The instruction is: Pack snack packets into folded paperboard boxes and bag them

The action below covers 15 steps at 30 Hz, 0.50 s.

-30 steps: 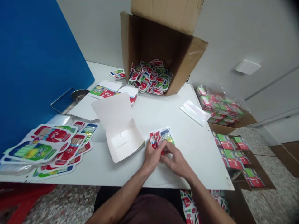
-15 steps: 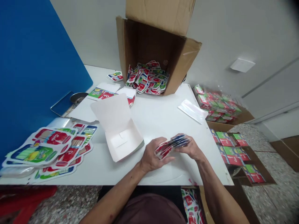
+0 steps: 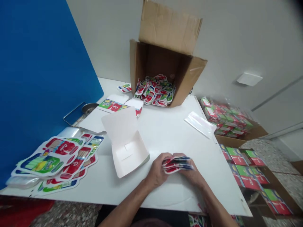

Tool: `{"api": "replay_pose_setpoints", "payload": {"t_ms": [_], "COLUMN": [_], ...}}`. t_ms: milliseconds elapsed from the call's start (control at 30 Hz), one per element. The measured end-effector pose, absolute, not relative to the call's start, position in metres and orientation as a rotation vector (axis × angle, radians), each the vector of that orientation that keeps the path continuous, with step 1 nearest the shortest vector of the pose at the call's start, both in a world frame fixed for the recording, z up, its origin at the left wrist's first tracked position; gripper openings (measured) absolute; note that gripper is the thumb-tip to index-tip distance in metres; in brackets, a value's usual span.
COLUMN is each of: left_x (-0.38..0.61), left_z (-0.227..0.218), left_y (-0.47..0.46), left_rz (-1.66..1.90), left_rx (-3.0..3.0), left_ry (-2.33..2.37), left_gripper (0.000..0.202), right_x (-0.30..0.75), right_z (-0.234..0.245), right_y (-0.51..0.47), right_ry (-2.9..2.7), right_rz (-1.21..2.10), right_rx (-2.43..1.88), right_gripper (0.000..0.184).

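As the left hand (image 3: 157,171) and right hand (image 3: 193,175) pinch a stack of red-and-green sachets (image 3: 177,164) between curled fingers, it sits over the white table (image 3: 165,132), near an open white carton (image 3: 125,148). Its lettering is unreadable. Farther back, an open cardboard box (image 3: 163,60) holds loose matching sachets (image 3: 155,91).

The head-worn camera looks forward and down, close above the left hand (image 3: 157,171) and right hand (image 3: 193,175).
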State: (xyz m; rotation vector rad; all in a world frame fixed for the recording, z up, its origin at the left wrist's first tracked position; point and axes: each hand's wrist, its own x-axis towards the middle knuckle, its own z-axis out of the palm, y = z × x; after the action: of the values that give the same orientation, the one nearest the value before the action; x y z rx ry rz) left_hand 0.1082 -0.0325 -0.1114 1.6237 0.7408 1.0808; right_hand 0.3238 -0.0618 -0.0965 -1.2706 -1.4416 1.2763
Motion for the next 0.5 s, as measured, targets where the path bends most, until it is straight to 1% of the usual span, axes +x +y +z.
{"api": "replay_pose_setpoints", "payload": {"t_ms": [33, 133, 167, 200, 233, 267, 300, 333, 400, 433, 500], "left_x": [0.106, 0.102, 0.101, 0.101, 0.101, 0.101, 0.102, 0.102, 0.103, 0.103, 0.102], "left_z": [-0.113, -0.119, -0.12, -0.121, -0.121, -0.121, -0.121, -0.121, -0.122, -0.124, -0.13], "left_y": [-0.032, -0.033, -0.033, -0.033, -0.033, -0.033, -0.033, -0.033, -0.031, -0.029, -0.024], "left_rz": [1.069, 1.025, 1.024, 1.024, 1.018, 1.008, 0.999, 0.996, 0.994, 0.995, 0.972], "left_rx": [1.603, 1.558, 1.523, 1.473, 1.417, 1.361, 1.316, 1.287, 1.264, 1.253, 1.201], "left_ry": [0.758, 0.804, 0.82, 0.838, 0.854, 0.865, 0.869, 0.868, 0.852, 0.846, 0.855], "left_gripper": [0.029, 0.022, 0.022, 0.022, 0.023, 0.023, 0.024, 0.025, 0.027, 0.03, 0.035], "right_x": [0.329, 0.358, 0.368, 0.376, 0.382, 0.383, 0.381, 0.374, 0.353, 0.34, 0.316], "right_z": [-0.094, -0.08, -0.073, -0.067, -0.061, -0.056, -0.053, -0.05, -0.049, -0.05, -0.054], "right_y": [-0.061, -0.045, -0.033, -0.018, 0.001, 0.023, 0.048, 0.075, 0.133, 0.161, 0.215], "right_ry": [-1.473, -1.525, -1.512, -1.497, -1.497, -1.527, -1.581, -1.662, -1.89, -2.018, -2.227], "right_rz": [1.343, 1.644, 1.686, 1.657, 1.542, 1.343, 1.075, 0.764, 0.164, -0.074, -0.427], "right_rx": [-1.265, -1.162, -1.109, -1.085, -1.109, -1.19, -1.311, -1.448, -1.633, -1.665, -1.678], "right_gripper": [0.061, 0.097, 0.101, 0.1, 0.094, 0.087, 0.08, 0.077, 0.076, 0.074, 0.076]}}
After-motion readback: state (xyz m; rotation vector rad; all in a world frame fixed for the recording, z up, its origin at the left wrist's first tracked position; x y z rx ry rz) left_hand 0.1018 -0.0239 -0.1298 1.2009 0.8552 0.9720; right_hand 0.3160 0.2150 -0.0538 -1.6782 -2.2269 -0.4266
